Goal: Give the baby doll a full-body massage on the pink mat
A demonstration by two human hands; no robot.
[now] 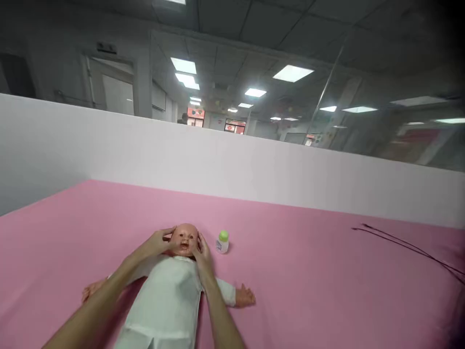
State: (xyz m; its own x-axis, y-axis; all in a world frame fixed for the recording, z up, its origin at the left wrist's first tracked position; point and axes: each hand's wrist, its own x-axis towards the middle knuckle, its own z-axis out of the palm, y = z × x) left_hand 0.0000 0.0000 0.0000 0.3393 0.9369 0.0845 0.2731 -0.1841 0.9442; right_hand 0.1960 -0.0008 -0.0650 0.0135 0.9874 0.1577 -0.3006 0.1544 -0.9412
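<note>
The baby doll [170,295] lies on its back on the pink surface [327,271], near the lower middle of the view, its head toward the white partition [232,165] and its body toward the person; it wears a pale, whitish garment, and its bare arms stretch out to either side, one small hand showing at each end. The left hand [157,242] rests against one side of the doll's head [184,239], fingers spread and curved along the temple and cheek; the right hand [202,256] lies flat against the other cheek, fingers pointing up past the ear; both hands are loosely spread, cupping the head between them, neither clenched. Both forearms run across the doll's chest and shoulders from the bottom edge of the view. Just beside the head, on the right hand's side, stands a small white bottle [222,242] with a green cap, upright and apart from the hand. Far off to the right, thin dark cables [410,248] trail across the pink surface.
</note>
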